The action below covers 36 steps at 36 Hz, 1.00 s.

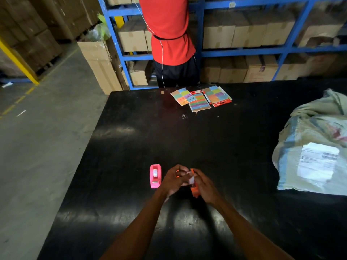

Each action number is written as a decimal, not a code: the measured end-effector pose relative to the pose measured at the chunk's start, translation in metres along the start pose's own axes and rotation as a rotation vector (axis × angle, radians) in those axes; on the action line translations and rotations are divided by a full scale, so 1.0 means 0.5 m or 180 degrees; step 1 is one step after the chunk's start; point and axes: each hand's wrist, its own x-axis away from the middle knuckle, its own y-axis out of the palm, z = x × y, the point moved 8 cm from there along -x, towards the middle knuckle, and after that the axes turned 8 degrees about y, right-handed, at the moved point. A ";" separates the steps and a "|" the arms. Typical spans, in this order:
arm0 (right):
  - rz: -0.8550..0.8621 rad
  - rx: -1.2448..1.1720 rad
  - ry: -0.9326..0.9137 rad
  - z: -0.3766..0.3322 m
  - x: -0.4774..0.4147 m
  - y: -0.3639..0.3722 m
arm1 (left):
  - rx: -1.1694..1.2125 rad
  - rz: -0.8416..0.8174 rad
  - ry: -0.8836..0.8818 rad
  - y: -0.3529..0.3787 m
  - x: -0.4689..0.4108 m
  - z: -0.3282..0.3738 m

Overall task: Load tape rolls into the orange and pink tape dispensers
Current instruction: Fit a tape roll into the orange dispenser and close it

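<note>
The pink tape dispenser (155, 176) stands on the black table (131, 147), left of my hands, with a white tape roll seated in it. The orange tape dispenser (194, 191) sits between my hands and is mostly covered by them. My right hand (203, 183) wraps around its right side. My left hand (174, 180) pinches a pale strip of tape (191, 180) over the dispenser's top. Whether a roll sits inside the orange dispenser is hidden.
Packs of coloured sticky labels (201, 98) and a marker lie at the table's far edge. A large wrapped parcel (313, 156) with a shipping label fills the right side. A person in a red shirt (169, 34) stands beyond the table at blue shelves of cartons.
</note>
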 end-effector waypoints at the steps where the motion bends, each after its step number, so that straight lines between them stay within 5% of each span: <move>1: 0.0025 -0.0021 -0.0021 0.002 -0.003 -0.002 | -0.0023 -0.0008 0.0017 -0.003 -0.001 0.002; 8: 0.0496 -0.0226 0.0067 0.018 -0.018 -0.042 | 0.0021 0.0548 0.0143 -0.047 -0.010 0.010; 13: 0.0152 -0.0272 0.0039 0.002 0.003 -0.016 | 0.0157 0.0944 0.0089 -0.061 -0.008 0.000; 36: 0.0173 -0.0343 0.0067 -0.030 0.009 -0.006 | 0.0118 0.0613 -0.0231 -0.019 -0.016 -0.031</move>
